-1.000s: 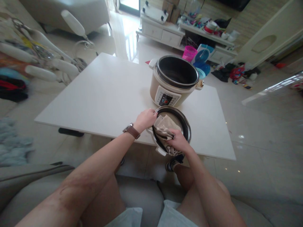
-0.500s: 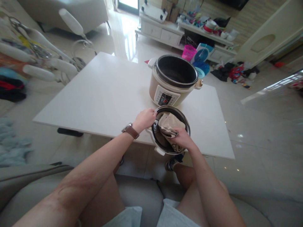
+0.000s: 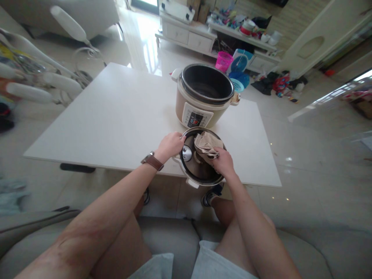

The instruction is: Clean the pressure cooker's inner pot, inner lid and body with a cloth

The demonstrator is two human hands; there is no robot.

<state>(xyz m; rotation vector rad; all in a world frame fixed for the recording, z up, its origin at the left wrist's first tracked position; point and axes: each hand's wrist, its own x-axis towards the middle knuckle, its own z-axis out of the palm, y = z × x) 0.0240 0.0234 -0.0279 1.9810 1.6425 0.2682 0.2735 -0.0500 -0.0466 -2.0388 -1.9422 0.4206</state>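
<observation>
My left hand [image 3: 172, 145] grips the rim of a round pressure cooker lid [image 3: 194, 166], its inner side turned up toward me. A folded beige cloth [image 3: 207, 144] is in my right hand [image 3: 223, 162], held against the right part of the lid's inside. On the lid's left inner side a shiny metal piece [image 3: 186, 153] shows. Just beyond the lid, the open electric pressure cooker [image 3: 193, 104] stands upright on the white table [image 3: 124, 112], its dark inner pot [image 3: 209, 83] visible. The fingertips of my right hand are partly hidden by the cloth.
The table's near edge runs under my forearms, with a grey sofa [image 3: 167, 236] beneath me. Beyond the table are a pink basket [image 3: 223, 61], blue plastic items [image 3: 240, 74] and a white cabinet [image 3: 187, 38]. White rounded bars [image 3: 68, 23] stand at left.
My right hand and the cloth have shifted toward the right of the lid's inside, uncovering the metal piece and more of the inner face. The whole view has shifted slightly.
</observation>
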